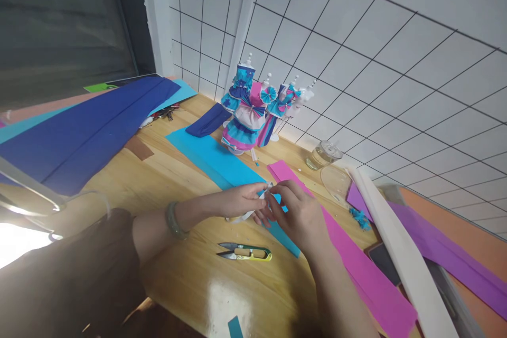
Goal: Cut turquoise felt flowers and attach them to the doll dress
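Observation:
My left hand (249, 202) pinches a narrow white strip (244, 216) between thumb and fingers. One end of the strip hangs below that hand toward the table. My right hand (296, 212) meets it from the right, its fingers bent and closed at the strip's upper end. The fingers cover part of the strip. Under both hands lies a long bright blue crepe paper strip (206, 156). Nearer to me, thread snips (244, 252) with a yellow and green handle rest on the wooden table (186, 280).
Small mannequins in paper dresses (247, 111) stand by the tiled wall. Right of my hands run a pink paper strip (356, 264), a white roll (400, 243) and purple paper (443, 253). A glass jar (322, 156) stands behind. Dark blue paper (91, 121) spreads at left.

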Available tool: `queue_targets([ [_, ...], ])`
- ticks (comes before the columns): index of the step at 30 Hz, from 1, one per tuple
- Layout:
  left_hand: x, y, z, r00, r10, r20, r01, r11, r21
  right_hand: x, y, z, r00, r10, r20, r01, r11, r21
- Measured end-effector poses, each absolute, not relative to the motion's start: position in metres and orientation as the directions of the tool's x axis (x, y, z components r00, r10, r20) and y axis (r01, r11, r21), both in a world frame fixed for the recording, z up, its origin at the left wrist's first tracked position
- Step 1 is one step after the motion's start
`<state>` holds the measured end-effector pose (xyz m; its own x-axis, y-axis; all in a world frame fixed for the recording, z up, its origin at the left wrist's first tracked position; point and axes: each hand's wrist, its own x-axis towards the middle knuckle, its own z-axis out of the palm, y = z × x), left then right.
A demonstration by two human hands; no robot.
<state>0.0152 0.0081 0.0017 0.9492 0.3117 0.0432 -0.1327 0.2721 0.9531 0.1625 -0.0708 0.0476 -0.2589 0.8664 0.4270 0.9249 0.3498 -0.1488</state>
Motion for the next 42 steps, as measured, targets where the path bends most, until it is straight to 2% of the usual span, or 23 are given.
queue_targets([
  [3, 0.0151, 0.0078, 0.0026, 0.946, 0.324, 0.034, -0.126, 0.266, 0.956, 0.1646, -0.0697, 0.0438, -0.274, 0.859, 0.432, 0.927, 0.355, -0.120],
  [7, 0.0134, 0.0089, 0.0048, 0.931, 0.361, 0.048, -0.128, 0.201, 0.971, 0.1670, -0.0700, 0.0441, -0.243, 0.874, 0.420, 0.926, 0.337, -0.167],
  [14, 0.0158, 0.0165, -0.0003, 0.787, 0.615, 0.054, -0.148, 0.103, 0.984, 0.1683, -0.0689, 0.0465, -0.244, 0.887, 0.393, 0.920, 0.339, -0.194],
  [17, 0.0169, 0.0171, -0.0011, 0.744, 0.664, 0.072, -0.193, 0.112, 0.975, 0.1671, -0.0686, 0.0462, -0.251, 0.886, 0.390, 0.920, 0.343, -0.188],
  [21, 0.0159, 0.0155, 0.0017, 0.749, 0.658, 0.080, -0.236, 0.151, 0.960, 0.1655, -0.0683, 0.0461, -0.263, 0.895, 0.359, 0.922, 0.343, -0.179],
  [28, 0.0149, 0.0162, 0.0040, 0.732, 0.680, 0.046, -0.185, 0.134, 0.973, 0.1661, -0.0684, 0.0479, -0.256, 0.895, 0.366, 0.917, 0.345, -0.202],
  [35, 0.0151, 0.0164, 0.0025, 0.768, 0.639, 0.034, -0.154, 0.133, 0.979, 0.1691, -0.0683, 0.0466, -0.243, 0.896, 0.371, 0.920, 0.335, -0.205],
  [42, 0.0152, 0.0160, 0.0045, 0.780, 0.625, 0.016, -0.127, 0.134, 0.983, 0.1695, -0.0671, 0.0487, -0.234, 0.896, 0.378, 0.894, 0.351, -0.279],
])
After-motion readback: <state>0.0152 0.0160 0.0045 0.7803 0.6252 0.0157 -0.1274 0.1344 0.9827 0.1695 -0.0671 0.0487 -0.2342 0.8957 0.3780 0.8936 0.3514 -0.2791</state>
